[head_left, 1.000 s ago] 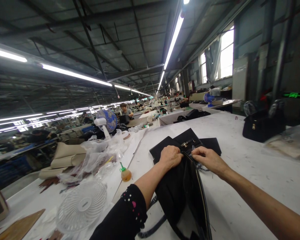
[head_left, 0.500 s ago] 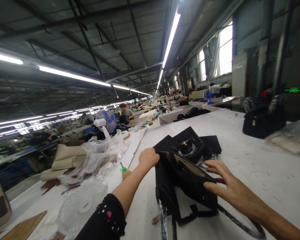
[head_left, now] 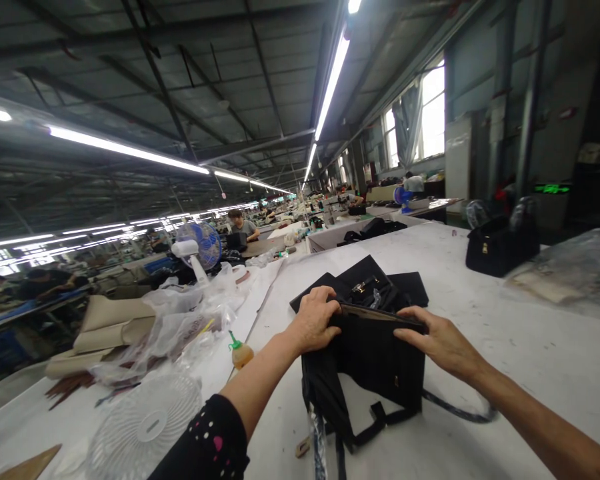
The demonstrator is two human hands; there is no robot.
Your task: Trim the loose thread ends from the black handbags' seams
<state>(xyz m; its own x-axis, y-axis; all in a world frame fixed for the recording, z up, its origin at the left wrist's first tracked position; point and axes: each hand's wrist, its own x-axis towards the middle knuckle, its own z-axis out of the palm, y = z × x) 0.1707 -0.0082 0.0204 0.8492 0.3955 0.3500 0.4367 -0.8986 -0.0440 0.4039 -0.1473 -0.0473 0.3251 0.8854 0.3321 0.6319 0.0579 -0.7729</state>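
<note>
both hands [head_left: 317, 321] hold a black bag [head_left: 370, 357], green sign [head_left: 553, 189] illegible.

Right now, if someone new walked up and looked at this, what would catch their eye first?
Probably the black bag at lower centre, its upper edge held by the left hand and the right hand above the white table. Next, perhaps the bright tube lights overhead, and the white fan at lower left.

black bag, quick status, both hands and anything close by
Left hand and right hand gripping black bag by upper edge. Bag over white table. Flat black pieces close behind.
</note>
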